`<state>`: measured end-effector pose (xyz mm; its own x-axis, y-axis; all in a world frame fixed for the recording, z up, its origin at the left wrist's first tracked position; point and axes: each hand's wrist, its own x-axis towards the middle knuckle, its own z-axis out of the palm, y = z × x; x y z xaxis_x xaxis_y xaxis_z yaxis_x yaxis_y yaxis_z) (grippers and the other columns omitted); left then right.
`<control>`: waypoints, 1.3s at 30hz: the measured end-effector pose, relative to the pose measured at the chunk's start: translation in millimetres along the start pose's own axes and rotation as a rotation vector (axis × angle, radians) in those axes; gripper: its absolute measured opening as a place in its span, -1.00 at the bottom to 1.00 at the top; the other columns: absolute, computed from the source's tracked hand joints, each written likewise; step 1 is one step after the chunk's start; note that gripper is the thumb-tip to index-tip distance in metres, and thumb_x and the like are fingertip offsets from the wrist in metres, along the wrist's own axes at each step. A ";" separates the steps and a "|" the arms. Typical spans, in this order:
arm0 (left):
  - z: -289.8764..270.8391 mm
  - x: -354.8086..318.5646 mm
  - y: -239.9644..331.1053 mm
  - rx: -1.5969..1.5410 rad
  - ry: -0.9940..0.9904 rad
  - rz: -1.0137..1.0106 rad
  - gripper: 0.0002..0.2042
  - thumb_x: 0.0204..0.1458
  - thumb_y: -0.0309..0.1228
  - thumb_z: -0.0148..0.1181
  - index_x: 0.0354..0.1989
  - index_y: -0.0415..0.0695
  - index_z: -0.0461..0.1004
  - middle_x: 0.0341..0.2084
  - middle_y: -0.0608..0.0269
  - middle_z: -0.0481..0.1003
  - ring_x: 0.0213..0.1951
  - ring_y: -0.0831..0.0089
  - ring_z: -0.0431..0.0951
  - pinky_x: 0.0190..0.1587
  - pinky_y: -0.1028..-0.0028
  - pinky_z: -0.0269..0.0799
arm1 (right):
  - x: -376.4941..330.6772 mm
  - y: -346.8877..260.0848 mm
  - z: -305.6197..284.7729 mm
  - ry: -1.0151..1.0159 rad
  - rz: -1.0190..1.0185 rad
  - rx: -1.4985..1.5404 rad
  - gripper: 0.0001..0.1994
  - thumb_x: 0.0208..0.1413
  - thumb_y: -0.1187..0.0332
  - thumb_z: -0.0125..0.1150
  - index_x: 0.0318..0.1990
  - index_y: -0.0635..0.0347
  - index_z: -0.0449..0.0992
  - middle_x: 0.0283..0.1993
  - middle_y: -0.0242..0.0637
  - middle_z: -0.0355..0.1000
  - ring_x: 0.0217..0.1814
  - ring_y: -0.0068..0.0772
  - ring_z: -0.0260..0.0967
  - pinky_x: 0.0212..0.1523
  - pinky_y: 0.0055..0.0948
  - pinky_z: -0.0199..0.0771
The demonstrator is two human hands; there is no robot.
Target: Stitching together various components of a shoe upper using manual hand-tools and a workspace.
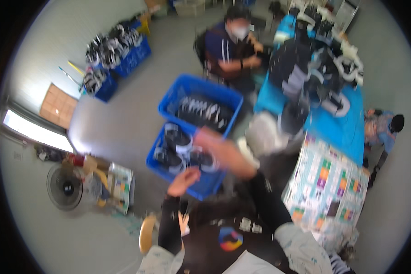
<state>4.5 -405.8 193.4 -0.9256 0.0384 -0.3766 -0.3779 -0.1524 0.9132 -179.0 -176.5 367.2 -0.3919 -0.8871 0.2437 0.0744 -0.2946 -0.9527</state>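
Note:
My left hand [183, 181] hangs over the near rim of a blue crate [194, 194]. Its fingers are loosely bent and somewhat blurred, with nothing visible in them. Motion smears my right hand [226, 153] above the crate's right side, so its fingers cannot be made out. Inside lie black shoe uppers [171, 157] with pale grey and white parts, close to both hands. Just beyond stands a second blue crate [169, 101], holding a row of dark pieces [201, 114] with white marks. My right forearm covers part of the near crate.
On the right, a blue-covered table [335, 130] bears piled shoe parts; a printed sheet [326, 182] drapes its near end. A masked co-worker [230, 45] sits beyond the crates. More filled blue crates [132, 57] stand far left. A fan [66, 187] is at left; another person [383, 130] is far right.

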 end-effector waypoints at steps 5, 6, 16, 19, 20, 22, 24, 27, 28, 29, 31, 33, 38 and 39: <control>13.3 -5.5 39.9 -0.067 -0.158 0.079 -0.39 0.37 -0.08 0.15 0.46 -0.17 0.24 0.27 0.12 0.46 0.23 0.32 0.49 0.31 0.32 0.33 | -35.1 -154.8 62.8 -0.721 -0.769 0.161 -0.62 0.31 0.09 0.18 0.05 0.23 0.53 0.03 0.08 0.51 0.03 0.22 0.52 0.15 0.16 0.34; 17.6 -4.4 50.2 -0.027 -0.154 0.096 -0.41 0.38 -0.11 0.15 0.46 -0.18 0.24 0.27 0.11 0.46 0.24 0.32 0.48 0.31 0.30 0.33 | -32.8 -159.0 58.2 -0.687 -0.771 0.083 -0.54 0.29 0.04 0.22 0.12 0.24 0.51 0.07 0.06 0.48 0.10 0.17 0.47 0.18 0.14 0.32; 8.6 -19.4 148.8 -0.704 0.035 0.470 0.21 0.10 0.46 0.05 0.60 -0.07 -0.50 0.58 -0.21 -0.38 0.55 -0.29 -0.14 0.28 -0.52 0.22 | -52.2 -20.6 -80.2 0.498 0.235 0.007 0.21 0.08 -0.40 0.29 0.64 -0.02 -0.32 0.68 -0.04 -0.23 0.71 0.12 -0.25 0.42 0.29 0.23; -14.5 -23.0 105.7 -0.978 0.309 0.339 0.29 0.07 0.44 0.13 0.57 -0.16 -0.59 0.56 -0.32 -0.41 0.55 -0.29 -0.17 0.36 -0.45 0.14 | -66.1 -11.1 -171.4 0.875 0.190 -0.096 0.24 0.08 -0.44 0.25 0.64 0.01 -0.39 0.68 0.09 -0.34 0.70 0.28 -0.30 0.35 0.47 0.24; -18.8 -27.7 86.7 -1.095 0.351 0.263 0.32 0.05 0.43 0.17 0.57 -0.19 -0.59 0.56 -0.32 -0.41 0.56 -0.29 -0.18 0.39 -0.46 0.05 | -76.1 -16.9 -198.1 1.055 0.258 0.231 0.27 0.06 -0.46 0.25 0.63 0.03 -0.43 0.68 0.14 -0.40 0.69 0.33 -0.32 0.34 0.50 0.24; -37.8 -53.9 72.0 -1.452 0.475 0.262 0.31 0.03 0.43 0.20 0.59 -0.09 -0.57 0.57 -0.30 -0.42 0.57 -0.28 -0.22 0.39 -0.49 -0.03 | -102.7 -17.1 -213.7 0.934 0.219 0.459 0.33 0.03 -0.52 0.21 0.62 0.08 -0.50 0.69 0.17 -0.51 0.69 0.38 -0.37 0.34 0.56 0.20; -63.5 -105.4 92.3 -0.844 0.838 0.516 0.26 0.00 0.40 0.27 0.63 0.02 -0.41 0.59 -0.21 -0.37 0.58 -0.20 -0.25 0.36 -0.60 -0.16 | -132.6 -16.5 -198.8 0.912 0.397 0.253 0.31 0.05 -0.61 0.02 0.61 0.09 -0.52 0.68 0.18 -0.53 0.68 0.39 -0.33 0.25 0.65 0.25; -105.3 -162.2 170.1 -0.190 0.646 0.592 -0.02 0.21 0.19 0.20 0.62 0.02 -0.22 0.58 -0.07 -0.13 0.55 -0.15 -0.09 0.32 -0.53 -0.04 | -157.2 0.8 -142.0 0.778 0.571 0.688 0.25 0.11 -0.58 -0.04 0.61 0.15 -0.46 0.67 0.18 -0.42 0.63 0.39 -0.14 0.31 0.69 0.13; -113.2 -158.4 195.1 0.012 0.588 0.505 -0.09 0.27 0.10 0.18 0.62 0.00 -0.20 0.57 -0.03 -0.05 0.52 -0.16 0.06 0.35 -0.40 0.08 | -153.4 15.8 -120.8 0.921 0.616 0.893 0.25 0.12 -0.56 -0.02 0.61 0.17 -0.45 0.67 0.17 -0.41 0.63 0.38 -0.12 0.35 0.70 0.06; -116.8 -115.5 208.5 0.040 0.430 0.369 -0.19 0.29 -0.02 0.18 0.59 -0.02 -0.07 0.55 -0.03 0.02 0.44 -0.11 0.22 0.33 -0.21 0.19 | -117.5 55.0 -108.7 0.792 0.589 1.055 0.25 0.12 -0.54 0.04 0.61 0.19 -0.42 0.67 0.17 -0.44 0.65 0.37 -0.18 0.35 0.74 -0.02; -90.4 -19.0 200.2 0.270 0.233 0.223 -0.47 0.27 -0.25 0.22 0.38 -0.13 0.32 0.50 -0.08 0.15 0.30 0.07 0.45 0.28 0.13 0.36 | -65.2 112.6 -86.4 0.760 0.636 1.116 0.32 0.04 -0.55 0.15 0.60 0.19 -0.43 0.68 0.13 -0.53 0.67 0.43 -0.36 0.36 0.76 -0.09; -63.7 45.0 181.9 0.335 0.125 0.190 -0.22 0.16 -0.17 0.38 0.48 -0.14 0.13 0.49 -0.16 0.13 0.40 0.03 0.29 0.36 0.16 0.26 | -12.5 144.5 -87.9 0.791 0.720 0.880 0.23 0.05 -0.48 0.22 0.58 0.18 -0.28 0.68 0.06 -0.47 0.69 0.30 -0.42 0.36 0.74 -0.10; -47.4 100.7 159.6 -0.075 0.677 0.208 -0.05 0.09 0.12 0.42 0.50 -0.19 0.11 0.45 -0.17 0.15 0.47 0.00 0.17 0.28 -0.10 0.34 | 23.8 142.8 -96.1 1.277 0.232 0.001 -0.22 0.31 -0.27 0.03 0.48 0.08 0.16 0.49 -0.06 0.14 0.54 -0.05 0.06 0.30 0.23 0.21; -46.6 103.3 153.9 -0.099 0.529 -0.010 -0.03 0.09 0.17 0.38 0.50 -0.19 0.09 0.45 -0.16 0.15 0.46 0.03 0.18 0.17 -0.09 0.43 | 19.1 138.6 -95.3 1.226 0.491 0.107 -0.22 0.34 -0.22 0.03 0.46 0.23 0.16 0.44 0.09 0.18 0.45 0.01 0.16 0.30 0.08 0.26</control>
<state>-148.2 -471.4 287.8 -0.7746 -0.4587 -0.4353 -0.3592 -0.2474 0.8999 -263.5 -200.5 222.5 -0.8684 -0.0319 -0.4948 0.4950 -0.1136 -0.8614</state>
